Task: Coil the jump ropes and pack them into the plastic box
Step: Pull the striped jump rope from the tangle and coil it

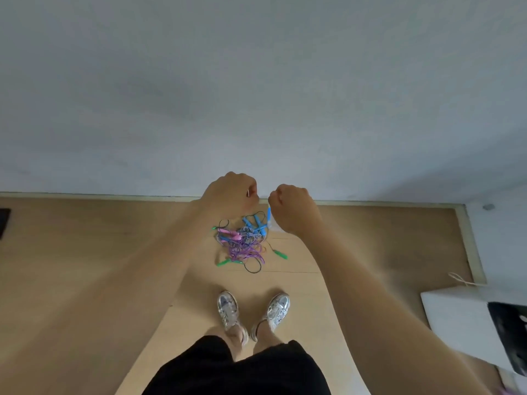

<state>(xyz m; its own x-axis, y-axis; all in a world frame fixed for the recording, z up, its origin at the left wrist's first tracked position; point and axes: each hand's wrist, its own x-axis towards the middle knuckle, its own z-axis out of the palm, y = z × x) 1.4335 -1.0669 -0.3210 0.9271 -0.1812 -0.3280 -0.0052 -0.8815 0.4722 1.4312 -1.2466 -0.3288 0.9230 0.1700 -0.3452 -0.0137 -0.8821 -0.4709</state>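
Open wooden floor (85,252) is seen on the left, bounded on the far side by a baseboard (114,195). The left hand (231,195) is curled into a fist; whether anything is gripped cannot be told. Below it, the jump ropes (245,243) are heaped in a tangle stretched near to far, with handles pointed every way. The right hand (293,208) is likewise curled. A white object (456,317) narrows the room on the right.

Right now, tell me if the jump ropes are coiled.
No, the jump ropes lie in one tangled pile on the wooden floor.
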